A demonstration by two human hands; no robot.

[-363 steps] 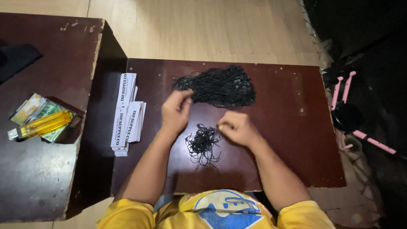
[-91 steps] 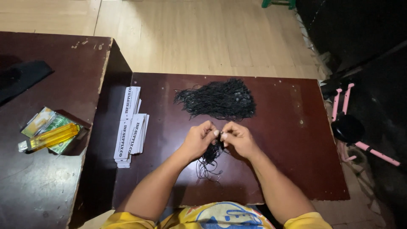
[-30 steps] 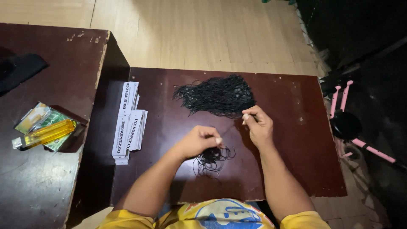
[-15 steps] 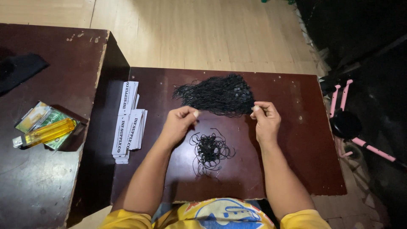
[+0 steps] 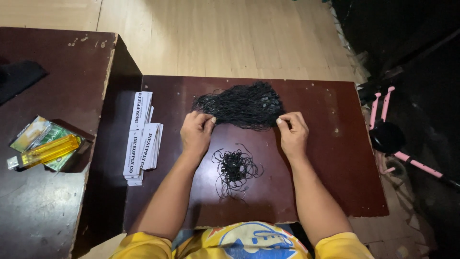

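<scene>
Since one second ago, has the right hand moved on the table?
Yes. The right hand has gone from above the small tangle outward to the right end of the big black string pile, near the left hand's height.

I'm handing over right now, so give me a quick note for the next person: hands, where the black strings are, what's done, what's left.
Left hand: fingertips at the left edge of the big pile of black strings, grip closed on strands there, as far as can be seen.
Right hand: pinching the pile's right edge.
Small bunch of black strings lies apart, nearer the body, between the forearms, on the brown table.
White printed cards are stacked left of the left hand, untouched.
Done: a small bunch set aside.
Left: most strings remain in the big pile.
</scene>
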